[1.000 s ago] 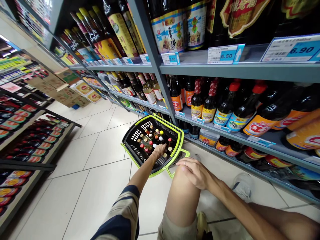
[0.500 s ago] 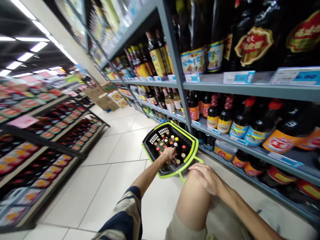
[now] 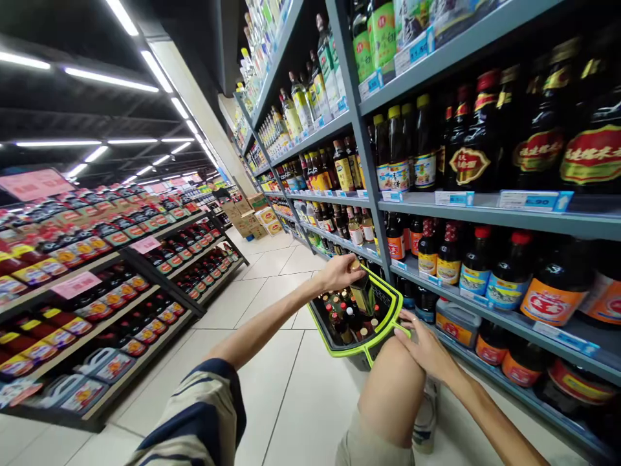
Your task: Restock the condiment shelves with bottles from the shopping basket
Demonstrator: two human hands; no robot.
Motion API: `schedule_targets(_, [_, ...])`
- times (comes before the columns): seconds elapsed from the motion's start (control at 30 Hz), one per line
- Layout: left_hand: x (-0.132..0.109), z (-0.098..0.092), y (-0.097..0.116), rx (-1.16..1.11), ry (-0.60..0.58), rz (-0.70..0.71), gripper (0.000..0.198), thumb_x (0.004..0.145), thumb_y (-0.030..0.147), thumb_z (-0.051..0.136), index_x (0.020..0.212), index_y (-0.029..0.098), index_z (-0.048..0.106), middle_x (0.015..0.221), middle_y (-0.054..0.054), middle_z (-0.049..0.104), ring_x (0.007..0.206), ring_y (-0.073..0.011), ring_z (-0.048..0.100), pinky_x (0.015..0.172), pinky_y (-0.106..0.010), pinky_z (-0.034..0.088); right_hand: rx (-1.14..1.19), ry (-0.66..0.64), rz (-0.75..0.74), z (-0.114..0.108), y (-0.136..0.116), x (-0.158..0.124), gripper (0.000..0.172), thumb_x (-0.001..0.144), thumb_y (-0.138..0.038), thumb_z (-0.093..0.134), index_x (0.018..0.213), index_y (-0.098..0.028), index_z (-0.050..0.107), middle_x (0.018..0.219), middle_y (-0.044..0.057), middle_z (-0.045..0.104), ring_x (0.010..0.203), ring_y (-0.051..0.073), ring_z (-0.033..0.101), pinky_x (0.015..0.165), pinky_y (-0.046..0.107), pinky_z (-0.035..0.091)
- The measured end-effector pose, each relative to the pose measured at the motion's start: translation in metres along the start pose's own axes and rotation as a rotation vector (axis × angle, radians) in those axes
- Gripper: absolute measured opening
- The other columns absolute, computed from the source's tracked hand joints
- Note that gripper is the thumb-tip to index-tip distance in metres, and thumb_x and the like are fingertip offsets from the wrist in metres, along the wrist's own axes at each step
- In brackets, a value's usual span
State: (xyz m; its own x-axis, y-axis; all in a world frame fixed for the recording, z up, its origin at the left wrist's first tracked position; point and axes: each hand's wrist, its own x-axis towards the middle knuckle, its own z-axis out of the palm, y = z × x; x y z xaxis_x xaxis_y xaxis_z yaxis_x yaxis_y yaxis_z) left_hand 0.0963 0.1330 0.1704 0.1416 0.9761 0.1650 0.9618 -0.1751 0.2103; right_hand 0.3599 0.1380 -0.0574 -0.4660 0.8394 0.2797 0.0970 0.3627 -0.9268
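My left hand [image 3: 339, 272] is closed around the top of a dark greenish glass bottle [image 3: 363, 298]; its pale cap shows at my fingertips. That bottle stands tall above the others, its lower end inside a black shopping basket [image 3: 334, 353] with a lime-green rim. Several more bottles [image 3: 343, 317], with red, white and tan caps, are crowded in the basket. My right hand [image 3: 421, 343] rests by my bent knee [image 3: 395, 369], fingers apart and extending toward the basket's near right rim. Whether those fingers touch the rim is hard to tell.
A grey shelf unit [image 3: 456, 212] with rows of dark sauce bottles rises close on the right. Across the tiled floor [image 3: 272, 343], a lower display rack [image 3: 167, 288] holds more bottles. Cardboard boxes [image 3: 247, 217] are stacked farther down the aisle.
My left hand has risen from among the bottles, lifting the greenish bottle partway. My right hand has shifted slightly on the knee toward the basket. The view has tilted up.
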Motion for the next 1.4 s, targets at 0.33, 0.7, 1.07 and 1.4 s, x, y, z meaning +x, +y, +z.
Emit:
schedule_targets(0.33, [0.045, -0.025, 0.121, -1.207, 0.246, 0.188, 0.033, 0.074, 0.047, 0.080, 0.083, 0.020, 0.063, 0.059, 0.009, 0.045, 0.043, -0.0052, 0.033, 0.040, -0.018, 0.027, 0.861, 0.022, 0.249, -0.073, -0.105, -0.009, 0.064, 0.097, -0.072, 0.045, 0.130, -0.021, 0.064, 0.123, 0.014, 0.078, 0.099, 0.028, 0.079, 0.083, 0.043, 0.066])
schedule_targets(0.7, [0.103, 0.044, 0.207, -1.447, 0.279, 0.098, 0.043, 0.071, 0.042, 0.091, 0.069, 0.017, 0.056, 0.061, 0.008, 0.044, 0.052, -0.0039, 0.038, 0.049, -0.016, 0.032, 0.215, 0.271, 0.028, -0.151, -0.114, -0.035, 0.090, 0.076, -0.045, 0.091, 0.149, -0.025, 0.044, 0.149, 0.013, 0.061, 0.136, 0.031, 0.061, 0.120, 0.050, 0.044])
schedule_targets(1.07, [0.099, 0.127, 0.227, -1.920, 0.004, 0.052, 0.062, 0.087, 0.076, 0.060, 0.103, 0.018, 0.076, 0.076, -0.004, 0.074, 0.065, -0.0188, 0.070, 0.056, -0.027, 0.054, 1.141, -0.018, 0.101, -0.147, -0.113, -0.047, 0.071, 0.083, -0.073, 0.072, 0.124, -0.015, 0.070, 0.117, 0.016, 0.074, 0.104, 0.029, 0.071, 0.084, 0.041, 0.060])
schedule_targets(1.4, [0.065, 0.172, 0.222, -2.233, -0.892, -0.086, 0.081, 0.095, 0.076, 0.040, 0.128, 0.010, 0.072, 0.090, -0.016, 0.081, 0.043, -0.0171, 0.064, 0.037, -0.026, 0.049, 1.266, 0.151, 0.209, -0.116, -0.106, -0.026, 0.078, 0.086, -0.079, 0.063, 0.136, -0.019, 0.062, 0.102, 0.010, 0.074, 0.090, 0.027, 0.070, 0.078, 0.047, 0.061])
